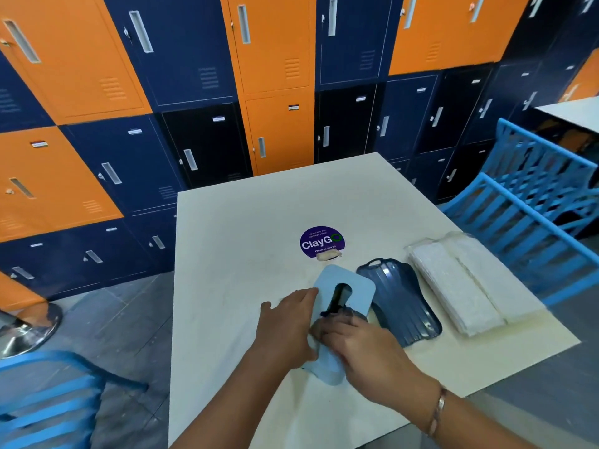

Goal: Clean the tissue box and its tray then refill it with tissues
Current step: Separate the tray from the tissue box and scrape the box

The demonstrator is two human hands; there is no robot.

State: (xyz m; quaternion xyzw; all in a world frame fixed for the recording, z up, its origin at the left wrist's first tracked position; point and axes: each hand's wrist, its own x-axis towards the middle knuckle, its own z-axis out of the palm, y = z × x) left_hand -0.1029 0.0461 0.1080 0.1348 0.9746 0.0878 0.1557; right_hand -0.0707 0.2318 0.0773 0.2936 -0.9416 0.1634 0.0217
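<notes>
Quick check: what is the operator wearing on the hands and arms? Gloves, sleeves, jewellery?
No gloves: the left hand and right hand are both bare. No sleeves show on either arm up to the frame edge. The only item worn is a thin bracelet on the right wrist, a narrow pinkish, metallic-looking band. Nothing shows on the left wrist. Rings are too small to tell.

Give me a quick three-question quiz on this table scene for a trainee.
1. True or false: the dark tray lies right of the light blue box.
2. Where is the tissue pack? A on the box; B right of the tray; C left of the box.
3. Fill in: the left hand and right hand both touch the ____.
Key: 1 true; 2 B; 3 box.
</notes>
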